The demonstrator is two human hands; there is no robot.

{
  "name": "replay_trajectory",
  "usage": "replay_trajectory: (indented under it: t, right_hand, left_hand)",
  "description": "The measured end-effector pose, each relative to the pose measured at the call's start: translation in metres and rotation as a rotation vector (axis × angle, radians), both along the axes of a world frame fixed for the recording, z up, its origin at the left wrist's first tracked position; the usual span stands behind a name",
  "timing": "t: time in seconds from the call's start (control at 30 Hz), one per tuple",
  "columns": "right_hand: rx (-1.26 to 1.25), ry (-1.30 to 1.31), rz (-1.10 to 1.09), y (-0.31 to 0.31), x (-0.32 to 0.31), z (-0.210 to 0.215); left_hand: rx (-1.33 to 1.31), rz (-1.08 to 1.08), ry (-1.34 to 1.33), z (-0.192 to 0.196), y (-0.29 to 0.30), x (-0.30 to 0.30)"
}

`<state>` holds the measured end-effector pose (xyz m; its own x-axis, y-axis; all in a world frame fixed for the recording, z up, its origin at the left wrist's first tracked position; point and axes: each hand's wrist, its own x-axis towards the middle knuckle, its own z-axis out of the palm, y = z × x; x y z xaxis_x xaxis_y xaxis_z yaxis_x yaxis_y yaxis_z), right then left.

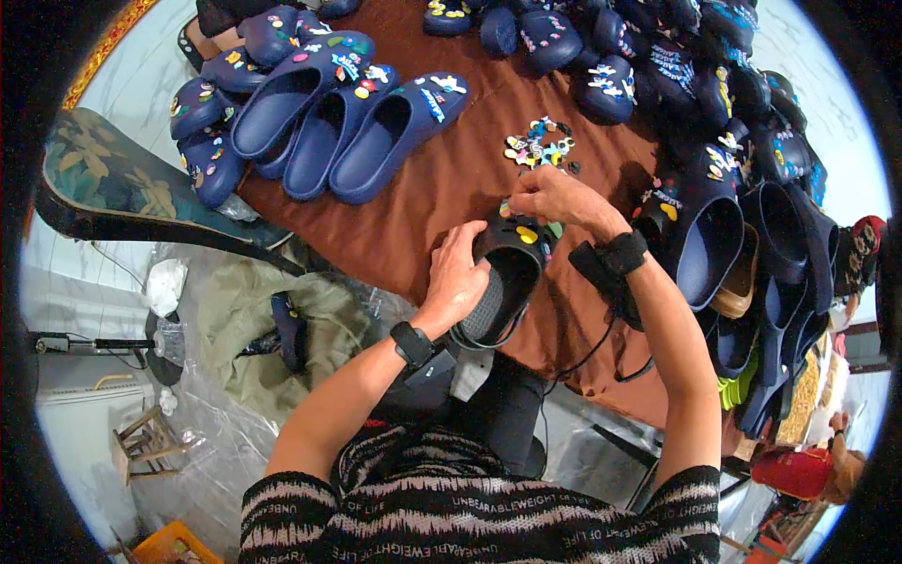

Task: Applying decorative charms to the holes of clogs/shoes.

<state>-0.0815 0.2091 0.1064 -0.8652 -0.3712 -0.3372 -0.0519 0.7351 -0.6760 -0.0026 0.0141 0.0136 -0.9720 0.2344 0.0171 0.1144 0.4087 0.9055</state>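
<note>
A black clog (490,299) lies at the table's near edge, its open heel toward me. My left hand (458,280) grips its left side, thumb near the rim of the opening. At the toe my right hand (562,201) bends over the clog with fingertips pinched at a small shoe charm (505,208); the fingers partly hide it. A yellow charm (526,235) sits on the clog's upper, with other small charms beside it. Just beyond my right hand is a loose heap of colourful charms (540,146).
Navy clogs (390,141) with charms stand at the left of the brown cloth (423,221). More dark clogs (709,240) are piled at the right and far side. A patterned padded chair (113,183) is at the left. A person in red (794,473) is at the far right.
</note>
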Motion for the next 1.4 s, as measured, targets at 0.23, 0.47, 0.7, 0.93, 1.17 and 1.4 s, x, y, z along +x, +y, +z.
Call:
replay_trajectory:
  t: [0.23, 0.47, 0.7, 0.93, 1.17, 1.4]
  right_hand:
    - [0.193, -0.023, 0.040, 0.004, -0.007, -0.015]
    - [0.336, -0.004, 0.243, -0.006, -0.015, -0.008]
    - [0.574, 0.104, 0.232, -0.012, -0.016, -0.022]
    - [0.576, 0.201, 0.053, -0.010, -0.007, -0.007]
    - [0.247, 0.379, -0.416, 0.081, -0.019, -0.032]
    - [0.146, 0.166, -0.632, 0.114, -0.023, -0.078]
  left_hand:
    - [-0.016, -0.001, 0.077, -0.008, -0.001, -0.001]
    - [-0.017, 0.009, 0.074, -0.010, -0.003, 0.000]
    - [-0.045, 0.005, 0.066, -0.007, 0.000, 0.000]
    - [0.021, 0.019, 0.046, -0.011, 0.000, -0.002]
    - [-0.014, 0.029, 0.123, -0.018, 0.001, -0.003]
    - [-0.020, 0.017, 0.117, -0.016, 0.000, -0.002]
